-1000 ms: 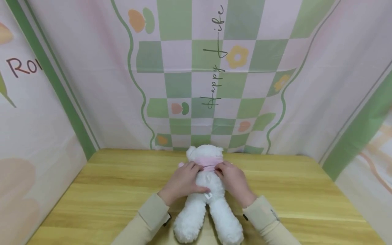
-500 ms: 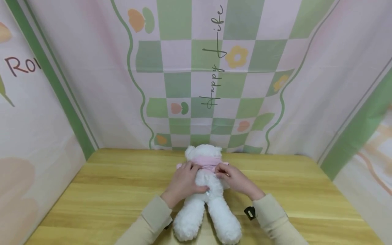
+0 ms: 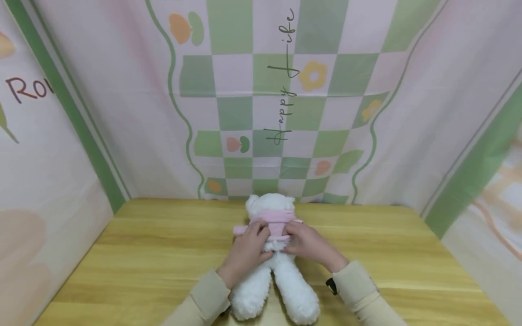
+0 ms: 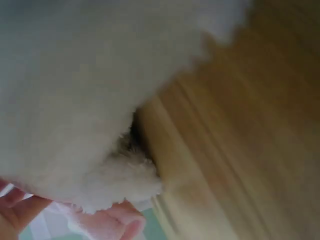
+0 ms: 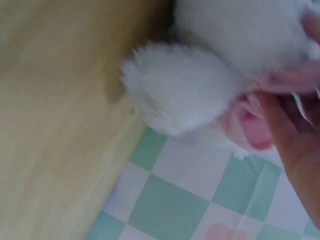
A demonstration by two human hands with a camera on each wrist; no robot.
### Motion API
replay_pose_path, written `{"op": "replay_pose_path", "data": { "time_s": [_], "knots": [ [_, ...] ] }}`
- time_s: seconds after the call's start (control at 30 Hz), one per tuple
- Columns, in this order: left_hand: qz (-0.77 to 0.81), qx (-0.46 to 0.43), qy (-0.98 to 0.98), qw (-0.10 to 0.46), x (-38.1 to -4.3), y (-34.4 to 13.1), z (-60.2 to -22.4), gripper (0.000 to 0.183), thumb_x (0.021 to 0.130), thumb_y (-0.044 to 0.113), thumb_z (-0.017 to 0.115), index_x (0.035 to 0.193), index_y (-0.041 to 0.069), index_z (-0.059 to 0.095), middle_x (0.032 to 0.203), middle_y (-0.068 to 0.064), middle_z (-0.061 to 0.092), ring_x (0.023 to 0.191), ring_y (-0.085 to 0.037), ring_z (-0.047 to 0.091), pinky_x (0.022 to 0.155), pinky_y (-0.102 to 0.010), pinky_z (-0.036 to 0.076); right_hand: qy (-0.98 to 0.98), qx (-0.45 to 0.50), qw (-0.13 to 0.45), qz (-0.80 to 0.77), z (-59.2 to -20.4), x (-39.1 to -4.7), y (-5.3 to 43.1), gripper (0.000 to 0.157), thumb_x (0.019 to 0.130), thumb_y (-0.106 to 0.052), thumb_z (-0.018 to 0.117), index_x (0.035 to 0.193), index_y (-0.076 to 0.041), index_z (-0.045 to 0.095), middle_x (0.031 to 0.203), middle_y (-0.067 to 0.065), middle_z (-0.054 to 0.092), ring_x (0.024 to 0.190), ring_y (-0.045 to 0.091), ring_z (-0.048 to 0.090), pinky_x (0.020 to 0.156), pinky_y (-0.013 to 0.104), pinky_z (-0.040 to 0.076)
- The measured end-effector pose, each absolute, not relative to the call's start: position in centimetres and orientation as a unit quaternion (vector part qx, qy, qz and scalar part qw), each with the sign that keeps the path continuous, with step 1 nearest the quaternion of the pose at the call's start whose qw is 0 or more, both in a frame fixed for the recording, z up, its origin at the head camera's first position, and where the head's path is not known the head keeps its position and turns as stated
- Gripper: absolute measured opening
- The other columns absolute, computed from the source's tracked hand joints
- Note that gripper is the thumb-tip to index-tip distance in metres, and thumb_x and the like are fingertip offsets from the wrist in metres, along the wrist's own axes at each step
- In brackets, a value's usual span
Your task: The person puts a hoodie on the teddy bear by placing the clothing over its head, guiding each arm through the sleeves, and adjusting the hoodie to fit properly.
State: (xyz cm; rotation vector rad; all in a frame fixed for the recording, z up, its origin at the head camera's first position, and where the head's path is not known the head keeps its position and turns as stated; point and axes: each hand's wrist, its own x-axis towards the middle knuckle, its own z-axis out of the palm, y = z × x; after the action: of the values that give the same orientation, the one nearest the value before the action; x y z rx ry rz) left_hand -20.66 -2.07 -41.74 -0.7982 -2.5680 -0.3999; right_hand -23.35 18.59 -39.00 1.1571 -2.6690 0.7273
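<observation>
A white plush toy (image 3: 295,290) lies on the table, head toward the wall and legs toward me. Round its upper body sits a small pink top (image 3: 277,229), its hem across the toy's back. My left hand (image 3: 246,253) pinches the hem on the left side, thumb over the fur. On the right side my right hand (image 3: 311,246) pinches the same hem. The right wrist view has a furry arm (image 5: 180,90) of the toy below an open pink sleeve (image 5: 250,125). White fur (image 4: 75,100) fills much of the left wrist view, above a pink fold (image 4: 112,222).
The wooden table (image 3: 387,253) reaches back to a curtain (image 3: 236,113) with green checks and flowers. Printed cloth panels (image 3: 53,181) stand along both sides. A black strap (image 3: 332,286) shows at the right cuff.
The pink top's hem has come down the toy's back toward me, and more pink shows between the hands. A pink sleeve now sticks out further on the left. Both hands stay at the hem.
</observation>
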Motion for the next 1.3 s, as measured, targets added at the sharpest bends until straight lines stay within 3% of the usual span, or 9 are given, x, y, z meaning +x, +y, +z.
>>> {"op": "replay_pose_path", "data": {
  "time_s": [0.1,0.2,0.37,0.57,0.67,0.83,0.97,1.1,1.3],
  "knots": [
    [-0.119,-0.289,-0.912,0.265,-20.5,-2.1,-41.9,0.027,0.083,0.030,0.073,0.097,0.015,0.055,0.120,-0.006,0.056,0.110,-0.020,0.057,0.066,-0.028,0.055,-0.873,0.394,0.165,0.234,-39.8,-23.2,18.1,0.032,0.073,-0.007,0.079,0.072,-0.015,0.048,0.072,-0.008,0.046,0.068,0.001,0.036,0.060,0.016,0.036],
    [-0.113,-0.291,-0.898,0.310,-20.6,-2.1,-42.0,0.021,0.082,0.023,0.073,0.091,0.017,0.055,0.118,-0.004,0.058,0.105,-0.020,0.059,0.055,-0.023,0.050,-0.852,0.393,0.244,0.244,-40.6,-23.1,17.6,0.036,0.070,0.001,0.078,0.067,-0.015,0.045,0.067,-0.007,0.041,0.064,-0.001,0.031,0.056,0.011,0.031],
    [-0.116,-0.298,-0.883,0.343,-20.7,-1.9,-41.9,0.014,0.084,0.013,0.069,0.087,0.019,0.056,0.119,-0.002,0.063,0.102,-0.019,0.060,0.048,-0.020,0.046,-0.824,0.399,0.304,0.263,-41.5,-23.2,17.1,0.040,0.063,0.006,0.078,0.065,-0.014,0.044,0.064,-0.007,0.039,0.062,-0.002,0.030,0.054,0.007,0.028],
    [-0.110,-0.305,-0.875,0.359,-20.7,-2.0,-42.5,0.018,0.079,0.004,0.067,0.086,0.018,0.058,0.114,-0.005,0.064,0.101,-0.021,0.061,0.048,-0.021,0.047,-0.839,0.424,0.277,0.198,-41.8,-22.7,17.5,0.037,0.066,-0.010,0.080,0.062,-0.018,0.044,0.060,-0.010,0.039,0.056,-0.005,0.028,0.051,0.007,0.028],
    [-0.137,-0.297,-0.878,0.348,-20.5,-2.3,-42.3,0.021,0.079,0.006,0.070,0.092,0.014,0.057,0.114,-0.008,0.061,0.099,-0.021,0.062,0.057,-0.023,0.053,-0.857,0.411,0.239,0.200,-41.6,-22.2,17.8,0.031,0.070,-0.013,0.078,0.063,-0.019,0.049,0.062,-0.011,0.044,0.057,-0.004,0.033,0.052,0.009,0.032],
    [-0.189,-0.278,-0.892,0.302,-20.5,-3.2,-41.1,0.036,0.078,0.029,0.078,0.096,0.010,0.053,0.100,-0.004,0.055,0.088,-0.015,0.058,0.073,-0.023,0.052,-0.851,0.397,0.223,0.263,-41.4,-21.8,18.6,0.022,0.076,-0.010,0.076,0.069,-0.018,0.057,0.069,-0.009,0.054,0.062,-0.001,0.046,0.057,0.014,0.042],
    [-0.192,-0.258,-0.907,0.273,-20.3,-3.9,-40.9,0.048,0.070,0.047,0.080,0.094,0.012,0.056,0.087,0.001,0.054,0.078,-0.010,0.050,0.065,-0.021,0.047,-0.856,0.374,0.214,0.285,-41.2,-21.7,19.0,0.021,0.079,-0.006,0.073,0.071,-0.017,0.056,0.071,-0.008,0.054,0.064,-0.002,0.045,0.058,0.015,0.042],
    [-0.194,-0.239,-0.919,0.245,-20.1,-4.0,-41.1,0.056,0.069,0.049,0.081,0.104,0.010,0.060,0.094,-0.002,0.060,0.083,-0.013,0.058,0.069,-0.024,0.052,-0.886,0.319,0.208,0.264,-40.3,-21.4,18.8,0.022,0.075,-0.005,0.070,0.071,-0.015,0.051,0.069,-0.007,0.048,0.063,0.001,0.041,0.056,0.016,0.039],
    [-0.219,-0.226,-0.925,0.213,-20.1,-3.5,-41.3,0.053,0.076,0.039,0.078,0.114,0.008,0.057,0.109,-0.007,0.060,0.098,-0.019,0.062,0.083,-0.031,0.055,-0.882,0.342,0.254,0.203,-39.6,-21.7,17.9,0.018,0.073,-0.004,0.071,0.086,-0.011,0.061,0.077,-0.004,0.058,0.072,0.007,0.052,0.065,0.024,0.047]
  ]
}}
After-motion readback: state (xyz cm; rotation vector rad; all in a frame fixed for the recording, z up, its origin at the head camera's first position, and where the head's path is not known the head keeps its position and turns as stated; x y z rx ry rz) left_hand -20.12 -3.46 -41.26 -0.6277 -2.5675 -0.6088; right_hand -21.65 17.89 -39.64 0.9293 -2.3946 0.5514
